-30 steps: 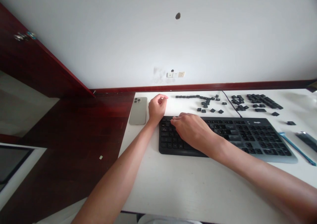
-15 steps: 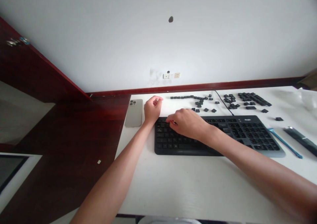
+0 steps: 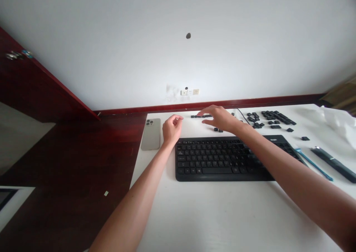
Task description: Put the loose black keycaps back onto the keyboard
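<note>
The right hand (image 3: 221, 119), fingers spread, hovered by the far keycap row (image 3: 196, 116); a low sweep could have scattered it. The left hand (image 3: 171, 130) had curled fingers, contents unclear.

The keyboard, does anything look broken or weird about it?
Yes: black keycaps lie loose on the white table, behind the keyboard. That looks odd because keycaps usually sit on a keyboard. I see no clear cracks, but the right arm hides part of it.
</note>
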A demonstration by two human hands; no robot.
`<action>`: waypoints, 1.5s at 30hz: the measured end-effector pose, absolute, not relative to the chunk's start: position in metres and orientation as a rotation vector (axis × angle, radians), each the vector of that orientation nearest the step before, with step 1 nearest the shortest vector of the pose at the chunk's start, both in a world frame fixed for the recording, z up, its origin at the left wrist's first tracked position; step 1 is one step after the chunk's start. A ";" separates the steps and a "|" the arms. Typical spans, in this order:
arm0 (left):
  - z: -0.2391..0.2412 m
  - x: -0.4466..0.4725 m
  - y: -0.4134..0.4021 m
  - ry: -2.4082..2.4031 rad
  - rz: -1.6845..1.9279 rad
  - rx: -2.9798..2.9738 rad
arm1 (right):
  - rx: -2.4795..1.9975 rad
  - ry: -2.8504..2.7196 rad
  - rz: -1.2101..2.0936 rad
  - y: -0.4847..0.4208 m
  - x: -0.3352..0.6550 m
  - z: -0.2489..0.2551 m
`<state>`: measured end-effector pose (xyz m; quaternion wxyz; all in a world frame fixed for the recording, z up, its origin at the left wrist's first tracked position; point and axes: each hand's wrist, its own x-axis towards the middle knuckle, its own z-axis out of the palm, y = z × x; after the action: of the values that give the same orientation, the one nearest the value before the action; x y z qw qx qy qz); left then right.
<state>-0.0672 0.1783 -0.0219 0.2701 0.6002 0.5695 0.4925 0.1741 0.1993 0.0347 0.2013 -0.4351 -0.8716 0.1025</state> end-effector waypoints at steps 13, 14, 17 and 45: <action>-0.018 -0.068 0.176 1.544 1.280 1.605 | -1.268 -2.494 0.421 0.259 0.157 0.015; -0.019 -0.068 0.176 1.544 1.279 1.603 | -1.270 -2.501 0.429 0.259 0.157 0.015; -0.019 -0.069 0.177 1.541 1.277 1.601 | -1.286 -2.500 0.473 0.260 0.154 0.013; -0.021 -0.067 0.177 1.523 1.283 1.627 | -1.121 -2.526 0.677 0.148 0.144 0.042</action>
<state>-0.0673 0.1768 -0.0211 0.2811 0.6071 0.5684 0.4789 0.1438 0.1482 0.0418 0.1479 -0.3896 -0.8780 0.2353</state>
